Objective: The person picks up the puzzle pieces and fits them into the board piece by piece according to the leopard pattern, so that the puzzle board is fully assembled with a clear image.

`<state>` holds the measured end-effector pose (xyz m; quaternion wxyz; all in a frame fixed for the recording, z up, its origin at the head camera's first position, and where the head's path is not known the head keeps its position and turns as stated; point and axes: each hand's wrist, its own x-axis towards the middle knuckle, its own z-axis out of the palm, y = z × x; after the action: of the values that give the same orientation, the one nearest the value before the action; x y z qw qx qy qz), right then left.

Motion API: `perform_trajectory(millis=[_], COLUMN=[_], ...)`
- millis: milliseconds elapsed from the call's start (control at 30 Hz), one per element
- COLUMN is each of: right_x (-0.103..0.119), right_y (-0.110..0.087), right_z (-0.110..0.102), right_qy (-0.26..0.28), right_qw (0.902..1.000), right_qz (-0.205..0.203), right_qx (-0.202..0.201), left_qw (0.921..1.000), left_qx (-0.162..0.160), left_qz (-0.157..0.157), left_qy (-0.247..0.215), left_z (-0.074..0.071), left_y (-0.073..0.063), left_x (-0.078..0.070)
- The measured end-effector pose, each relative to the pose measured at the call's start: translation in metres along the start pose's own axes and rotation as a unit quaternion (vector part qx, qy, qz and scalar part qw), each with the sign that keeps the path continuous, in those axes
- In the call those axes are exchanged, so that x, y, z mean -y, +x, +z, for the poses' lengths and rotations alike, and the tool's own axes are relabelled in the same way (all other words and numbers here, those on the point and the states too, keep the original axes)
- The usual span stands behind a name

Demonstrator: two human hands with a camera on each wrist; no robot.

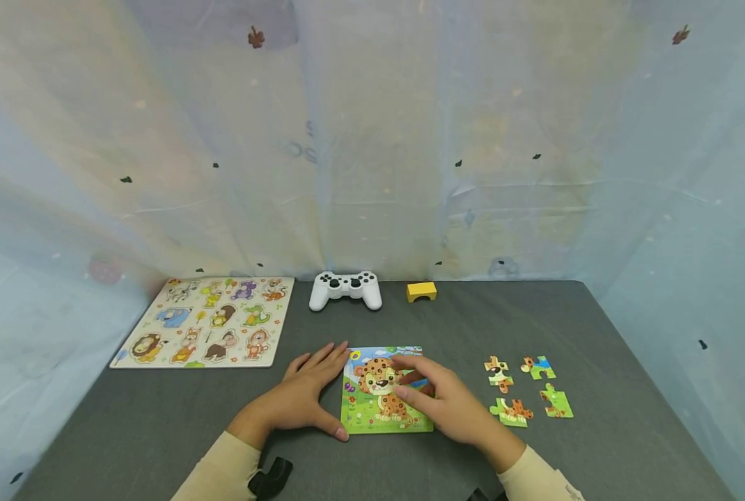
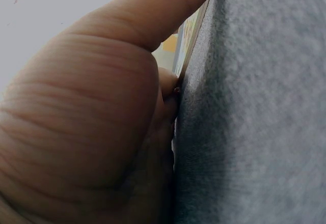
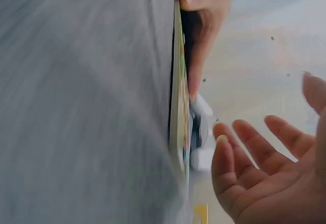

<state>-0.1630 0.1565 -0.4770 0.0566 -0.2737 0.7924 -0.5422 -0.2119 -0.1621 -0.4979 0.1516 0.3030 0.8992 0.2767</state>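
Note:
A square leopard puzzle board [image 1: 363,410] lies flat on the grey table in the head view. My left hand [image 1: 303,396] rests on the table at its left side, fingers straight, with fingertips and thumb right at the board's edge. Over the board's right half hovers my right hand [image 1: 450,403], its fingers loosely bent and thumb apart, with nothing between them. In the right wrist view the right hand [image 3: 270,168] shows bare fingers beside the thin edge of the board [image 3: 178,91]. Part of the picture is hidden beneath the right hand.
Several loose puzzle pieces [image 1: 513,412] lie on the table [image 1: 604,445] to the right. A white game controller [image 1: 345,289] and a yellow arch block [image 1: 421,291] stand along the back. At the back left lies a large animal puzzle board [image 1: 200,320]. A patterned sheet [image 1: 379,139] hangs behind.

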Motion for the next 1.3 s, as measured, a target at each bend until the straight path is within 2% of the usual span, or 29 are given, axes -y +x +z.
perform_trajectory(millis=[300, 633, 933, 1100, 1200, 1300], right_x=[-0.009, -0.018, -0.043, -0.049, -0.052, -0.058], right_y=[-0.03, -0.061, -0.084, -0.09, -0.093, -0.095], right_z=[-0.043, -0.091, -0.13, -0.14, -0.143, -0.143], right_qy=[0.066, 0.065, 0.114, 0.093, 0.054, 0.006], right_qw=[0.9969, 0.9925, 0.9831, 0.977, 0.9753, 0.9762], right_qz=[-0.006, 0.009, -0.042, -0.025, -0.003, 0.025], right_qx=[-0.043, -0.103, -0.137, -0.19, -0.214, -0.215], left_qw=[0.9999, 1.0, 1.0, 1.0, 1.0, 1.0], left_qx=[0.003, 0.003, 0.004, 0.005, 0.004, 0.004], left_qz=[-0.009, 0.0, 0.003, -0.003, -0.005, -0.005], left_qy=[0.004, 0.002, 0.008, 0.006, 0.005, 0.005], left_z=[0.001, 0.0, 0.0, 0.0, 0.0, 0.0], left_y=[0.0, 0.001, 0.002, 0.002, 0.002, 0.001], left_x=[0.0, -0.002, -0.002, -0.001, 0.0, 0.001])
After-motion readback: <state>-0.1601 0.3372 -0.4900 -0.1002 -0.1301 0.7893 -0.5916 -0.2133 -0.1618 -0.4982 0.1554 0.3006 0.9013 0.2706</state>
